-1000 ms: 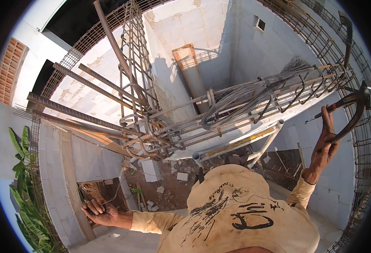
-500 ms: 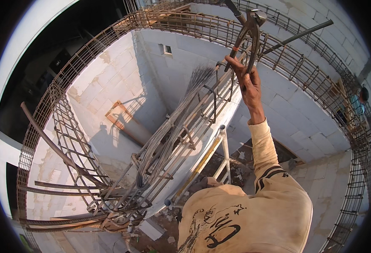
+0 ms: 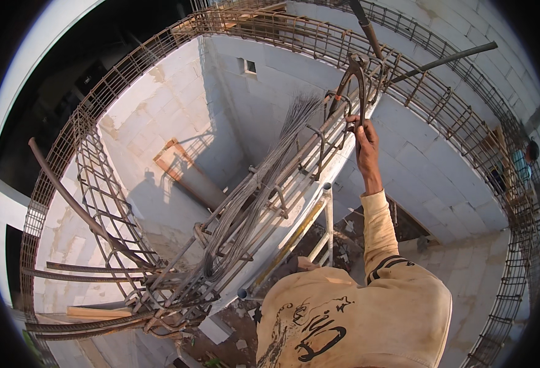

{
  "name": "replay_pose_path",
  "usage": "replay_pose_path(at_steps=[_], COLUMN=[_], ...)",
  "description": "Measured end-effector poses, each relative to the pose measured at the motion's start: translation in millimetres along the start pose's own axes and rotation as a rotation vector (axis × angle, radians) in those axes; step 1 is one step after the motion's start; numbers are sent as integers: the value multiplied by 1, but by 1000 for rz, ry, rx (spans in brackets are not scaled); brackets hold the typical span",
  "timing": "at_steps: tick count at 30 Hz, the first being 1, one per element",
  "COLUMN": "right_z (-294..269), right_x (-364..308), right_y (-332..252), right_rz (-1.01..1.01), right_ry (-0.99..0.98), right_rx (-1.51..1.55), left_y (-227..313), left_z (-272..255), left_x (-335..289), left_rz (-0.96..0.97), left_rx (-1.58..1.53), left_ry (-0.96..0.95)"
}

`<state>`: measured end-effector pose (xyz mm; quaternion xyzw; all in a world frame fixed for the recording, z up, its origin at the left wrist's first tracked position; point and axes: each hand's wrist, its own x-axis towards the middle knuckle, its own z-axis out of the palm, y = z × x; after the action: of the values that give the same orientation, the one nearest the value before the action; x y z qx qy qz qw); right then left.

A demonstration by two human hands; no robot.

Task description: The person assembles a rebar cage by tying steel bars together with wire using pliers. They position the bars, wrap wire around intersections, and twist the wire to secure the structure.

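Note:
My right hand (image 3: 367, 144) is raised ahead of my body, its fingers closed on a handle of the steel pincers (image 3: 360, 76). The jaws point up and away, close to the rebar at the far end of the cage; I cannot tell whether they touch it. The two handles stand apart, one with an orange band. A long bundle of thin grey tie wire (image 3: 254, 190) lies along the rebar cage (image 3: 319, 144), its far ends fanned out. My left hand does not show clearly. My beige sleeve (image 3: 380, 230) spans the lower right.
A curved ring of tied rebar (image 3: 276, 27) tops the pale block walls (image 3: 264, 67). Bars stick out at left, including a long bent one (image 3: 67, 196). Metal scaffold pipes (image 3: 329, 214) rise beside the cage. A wooden-edged board (image 3: 190, 172) lies below, and rubble covers the ground.
My right hand has come down and slightly nearer with the pincers, bringing their jaws lower beside the cage's far end. The view has shifted slightly.

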<state>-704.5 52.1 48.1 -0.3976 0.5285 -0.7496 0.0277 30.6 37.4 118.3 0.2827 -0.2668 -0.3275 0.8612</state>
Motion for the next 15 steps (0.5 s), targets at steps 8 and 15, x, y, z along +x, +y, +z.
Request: replay_pose_path(at_steps=[8,15], right_z=[-20,-28], right_x=[-36,-65], right_y=[34,27], right_rz=[330,185], right_ry=[-33,107], right_rx=[-247,-619], left_y=[-33,-57], left_z=[30,62], left_x=[-1,0], left_rz=[-54,-84], left_rx=[51,129], left_ry=[-49,-126])
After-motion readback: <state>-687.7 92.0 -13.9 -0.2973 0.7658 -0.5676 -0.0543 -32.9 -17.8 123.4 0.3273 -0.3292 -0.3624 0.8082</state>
